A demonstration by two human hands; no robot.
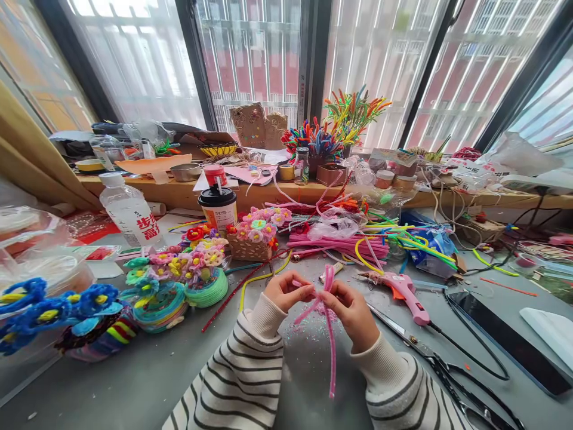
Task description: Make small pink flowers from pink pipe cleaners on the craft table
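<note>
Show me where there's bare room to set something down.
The widest bare patch of table, bar specks, lies between the blue flowers and left sleeve. Beneath the left hand and right hand, glitter and a pink stem intrude. Crowded: pink bundle beyond; scissors, glue gun and phone rightward.

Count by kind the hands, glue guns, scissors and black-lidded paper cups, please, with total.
Hands: 2 (left hand, right hand, both holding pink pipe cleaners)
Glue gun: 1
Scissors: 1 pair
Black-lidded paper cup: 1
Total: 5

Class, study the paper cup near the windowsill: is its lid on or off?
On. The black lid sits across the top of the paper cup, covering its mouth.
</note>
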